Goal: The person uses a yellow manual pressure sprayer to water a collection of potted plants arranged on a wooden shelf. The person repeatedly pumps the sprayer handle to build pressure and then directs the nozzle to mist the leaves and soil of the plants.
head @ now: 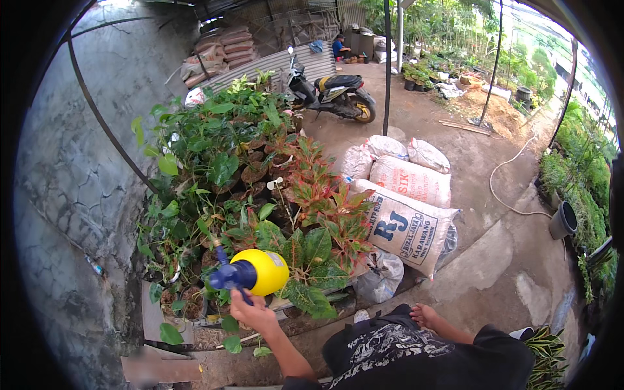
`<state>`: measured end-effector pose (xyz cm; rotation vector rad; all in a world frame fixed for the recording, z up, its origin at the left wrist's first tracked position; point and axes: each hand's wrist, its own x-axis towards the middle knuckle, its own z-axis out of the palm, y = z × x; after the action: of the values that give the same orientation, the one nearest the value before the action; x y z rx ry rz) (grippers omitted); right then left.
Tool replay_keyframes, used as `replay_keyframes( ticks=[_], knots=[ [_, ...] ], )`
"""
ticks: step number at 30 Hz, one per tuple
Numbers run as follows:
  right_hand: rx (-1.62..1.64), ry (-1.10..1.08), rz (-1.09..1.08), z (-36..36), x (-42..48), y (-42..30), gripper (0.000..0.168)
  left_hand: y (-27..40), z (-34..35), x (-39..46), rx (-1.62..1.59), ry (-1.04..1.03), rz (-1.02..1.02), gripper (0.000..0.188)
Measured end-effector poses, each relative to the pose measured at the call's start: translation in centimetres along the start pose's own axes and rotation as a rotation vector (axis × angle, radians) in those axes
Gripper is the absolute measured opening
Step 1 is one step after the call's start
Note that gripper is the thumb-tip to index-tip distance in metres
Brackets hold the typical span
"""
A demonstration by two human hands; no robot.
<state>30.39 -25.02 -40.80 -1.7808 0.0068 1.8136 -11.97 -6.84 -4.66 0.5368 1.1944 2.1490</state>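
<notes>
My left hand (252, 311) grips the blue handle of a yellow pump sprayer (265, 271). The sprayer is tilted over the potted plants, its blue nozzle (220, 251) towards the leaves. Right below and beside it spread the broad, pink-flecked leaves of an aglaonema (317, 248). Red-edged aglaonemas (336, 204) grow behind these. Green trailing vines (178, 229) and brown-filled pots (192, 300) lie to the left of the sprayer. At my side, near my dark shirt (390, 348), my right hand (424, 316) hangs with loosely bent fingers and holds nothing visible.
Printed woven sacks (404, 226) are stacked right of the plants. A motorbike (336, 92) stands behind, and a person (340, 47) sits farther back. A cracked wall (78, 161) bounds the left. A hose (497, 180) crosses the ground near a black pot (563, 220).
</notes>
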Motion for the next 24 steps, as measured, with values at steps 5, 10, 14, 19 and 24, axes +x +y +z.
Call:
replay_keyframes(
  ticks=[5, 10, 14, 19, 24],
  knots=[
    [-0.03, -0.008, 0.018, 1.1, 0.2, -1.0, 0.038, 0.6, -2.2, 0.5, -0.011, -0.02, 0.04, 0.03],
    [-0.109, -0.015, 0.043, 2.0, 1.5, -1.5, 0.036, 1.0, -3.3, 0.5, -0.015, 0.018, 0.006, 0.03],
    [-0.059, -0.05, 0.051, 4.0, 3.4, -3.4, 0.039, 0.2, -4.1, -1.0, 0.13, -0.044, 0.018, 0.03],
    [-0.265, -0.594, -0.032, 17.3, -3.5, -7.8, 0.054, -0.7, -1.9, -4.4, 0.038, 0.046, -0.001, 0.033],
    [-0.379, -0.838, 0.223, 27.7, -10.5, -12.1, 0.076, 0.7, -0.8, -6.5, -0.192, 0.129, -0.144, 0.032]
  ],
)
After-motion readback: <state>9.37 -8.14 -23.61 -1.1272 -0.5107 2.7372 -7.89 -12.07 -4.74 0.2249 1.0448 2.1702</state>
